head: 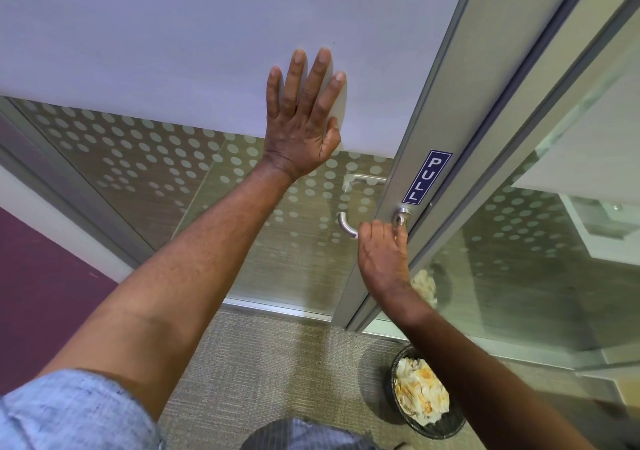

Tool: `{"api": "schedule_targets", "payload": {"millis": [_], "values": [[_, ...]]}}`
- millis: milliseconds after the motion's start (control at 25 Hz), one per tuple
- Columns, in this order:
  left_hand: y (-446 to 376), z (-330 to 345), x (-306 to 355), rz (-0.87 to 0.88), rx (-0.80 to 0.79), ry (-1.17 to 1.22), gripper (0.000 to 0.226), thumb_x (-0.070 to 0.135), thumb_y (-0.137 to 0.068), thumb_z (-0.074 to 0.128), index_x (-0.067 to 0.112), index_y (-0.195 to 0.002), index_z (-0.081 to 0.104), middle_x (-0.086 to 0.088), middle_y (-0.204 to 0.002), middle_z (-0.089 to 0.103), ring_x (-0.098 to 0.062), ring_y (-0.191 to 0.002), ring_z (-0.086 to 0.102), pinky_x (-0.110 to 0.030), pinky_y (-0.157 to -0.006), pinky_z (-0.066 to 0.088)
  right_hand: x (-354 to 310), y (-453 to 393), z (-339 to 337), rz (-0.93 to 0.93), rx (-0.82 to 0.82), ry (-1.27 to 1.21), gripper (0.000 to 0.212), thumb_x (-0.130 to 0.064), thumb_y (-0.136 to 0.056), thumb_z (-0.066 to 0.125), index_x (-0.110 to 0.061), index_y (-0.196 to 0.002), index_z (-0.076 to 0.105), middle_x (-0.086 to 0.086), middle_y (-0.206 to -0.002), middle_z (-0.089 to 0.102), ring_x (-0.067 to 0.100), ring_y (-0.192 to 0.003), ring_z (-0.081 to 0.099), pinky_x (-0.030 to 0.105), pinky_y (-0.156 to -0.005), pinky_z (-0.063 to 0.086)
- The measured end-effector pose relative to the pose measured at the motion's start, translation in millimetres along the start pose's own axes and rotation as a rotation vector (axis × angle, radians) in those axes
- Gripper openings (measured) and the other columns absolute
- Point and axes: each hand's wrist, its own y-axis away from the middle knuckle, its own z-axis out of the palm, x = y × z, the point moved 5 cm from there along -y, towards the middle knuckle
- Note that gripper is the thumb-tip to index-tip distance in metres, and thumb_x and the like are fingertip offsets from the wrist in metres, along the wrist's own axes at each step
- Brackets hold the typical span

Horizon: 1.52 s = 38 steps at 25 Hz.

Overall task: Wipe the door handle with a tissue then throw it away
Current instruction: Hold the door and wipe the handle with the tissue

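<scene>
You face a tall glass door point(214, 51), frosted white across its upper part and dotted with pale circles lower down, its grey metal edge frame running diagonally on your right. A blue sign reading PULL point(427, 177) sits on that frame. Below lies grey carpet point(270, 363), and near your right foot a dark wire bin point(446, 427) stands filled with crumpled white and yellowish paper. Your left arm reaches up and forward, nearly straight, and your left hand point(301, 117) lies flat against the frosted glass, fingers spread, grasping nothing; it appears to brace the door. Your right arm comes in from the lower right, and your right hand point(382, 252) is curled around the silver door handle point(348, 226), knuckles toward you, fingertips up by the round fitting where it meets the frame. Only the handle's curved left end shows past your knuckles. The tissue cannot be seen; it may be tucked under your closed fingers, but that cannot be told from here. Judging by this, you are in the wiping step, with the throwing away not yet done. The next move likely calls for sliding your clenched hand along the lever toward its free end, keeping even pressure, then lowering it to the bin just below.
</scene>
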Motion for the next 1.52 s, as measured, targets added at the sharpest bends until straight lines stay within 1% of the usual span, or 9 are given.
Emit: {"api": "schedule_targets", "payload": {"millis": [200, 400, 600, 720, 880, 1120, 1280, 1400, 1520], "values": [[0.9, 0.3, 0.1, -0.016, 0.004, -0.005, 0.075, 0.03, -0.094, 0.056, 0.017, -0.159, 0.022, -0.016, -0.165, 0.018, -0.025, -0.16, -0.019, -0.054, -0.13, -0.005, -4.2, -13.3, -9.6, -0.016, -0.113, -0.013, 0.013, -0.025, -0.109, 0.036, -0.018, -0.103, 0.045, 0.001, -0.088, 0.049, 0.023, -0.085, 0.054, 0.046, -0.106, 0.033], [0.7, -0.2, 2.2, -0.004, 0.005, -0.011, 0.074, 0.029, -0.094, 0.057, 0.016, -0.159, 0.022, -0.018, -0.164, 0.02, -0.043, -0.156, 0.011, -0.054, -0.129, -0.005, -7.4, -29.7, -17.8, -0.025, -0.265, -0.011, 0.051, -0.065, -0.102, 0.029, -0.021, -0.1, 0.055, 0.001, -0.083, 0.062, 0.025, -0.083, 0.061, 0.046, -0.102, 0.03], [-0.1, -2.5, 3.5, 0.01, -0.003, -0.023, 0.066, 0.03, -0.098, 0.049, 0.014, -0.158, 0.026, -0.02, -0.163, 0.025, -0.049, -0.149, 0.022, -0.055, -0.129, -0.003, -7.4, -10.7, -9.9, -0.03, -0.074, -0.097, 0.026, -0.027, -0.108, 0.033, -0.015, -0.116, 0.054, 0.006, -0.1, 0.056, 0.029, -0.096, 0.058, 0.048, -0.106, 0.032], [-0.7, -3.6, 5.8, 0.017, -0.013, -0.024, 0.067, 0.031, -0.098, 0.05, 0.014, -0.158, 0.025, -0.019, -0.163, 0.022, -0.048, -0.15, 0.021, -0.055, -0.129, -0.003, -13.1, -4.6, -5.6, 0.039, -0.013, -0.041, 0.036, -0.008, -0.099, 0.037, -0.009, -0.135, 0.043, 0.008, -0.104, 0.049, 0.027, -0.096, 0.052, 0.049, -0.107, 0.036], [0.5, -1.7, 2.8, 0.01, -0.022, -0.009, 0.068, 0.031, -0.098, 0.049, 0.016, -0.159, 0.022, -0.018, -0.165, 0.02, -0.039, -0.158, 0.009, -0.055, -0.13, -0.005, -29.5, -17.1, -8.1, 0.057, -0.058, -0.072, 0.045, -0.011, -0.098, 0.04, -0.009, -0.142, 0.034, 0.005, -0.096, 0.052, 0.025, -0.088, 0.054, 0.045, -0.1, 0.038], [0.6, -1.8, 2.8, -0.001, -0.021, -0.01, 0.065, 0.03, -0.1, 0.047, 0.016, -0.159, 0.023, -0.017, -0.165, 0.019, -0.028, -0.162, -0.011, -0.055, -0.13, -0.004, -46.0, -47.2, -11.7, 0.165, -0.17, -0.044, 0.037, -0.05, -0.109, 0.026, -0.018, -0.112, 0.045, -0.003, -0.061, 0.046, 0.021, -0.052, 0.041, 0.043, -0.097, 0.034], [0.5, -2.7, 3.2, 0.016, -0.019, -0.012, 0.068, 0.03, -0.098, 0.05, 0.015, -0.158, 0.023, -0.019, -0.163, 0.023, -0.047, -0.153, 0.018, -0.055, -0.129, -0.003, -41.5, -39.3, -9.4, 0.085, -0.057, -0.116, 0.036, -0.043, -0.11, 0.031, -0.015, -0.122, 0.05, -0.002, -0.074, 0.062, 0.023, -0.063, 0.052, 0.045, -0.099, 0.035], [0.2, -2.9, 3.6, 0.029, -0.031, -0.032, 0.07, 0.031, -0.097, 0.052, 0.014, -0.158, 0.024, -0.019, -0.163, 0.022, -0.048, -0.15, 0.021, -0.056, -0.129, -0.004, -20.1, -15.9, -1.5, -0.082, 0.079, -0.13, 0.046, -0.024, -0.104, 0.051, -0.012, -0.148, 0.041, 0.002, -0.096, 0.062, 0.025, -0.086, 0.059, 0.045, -0.098, 0.039], [1.4, -3.0, 3.6, 0.032, -0.036, -0.033, 0.072, 0.031, -0.096, 0.055, 0.014, -0.158, 0.023, -0.018, -0.164, 0.022, -0.048, -0.15, 0.02, -0.056, -0.129, -0.004, 18.6, 4.2, 7.5, -0.191, 0.195, -0.089, 0.045, -0.015, -0.099, 0.054, -0.015, -0.142, 0.042, 0.003, -0.101, 0.056, 0.028, -0.094, 0.057, 0.046, -0.103, 0.033]]}}
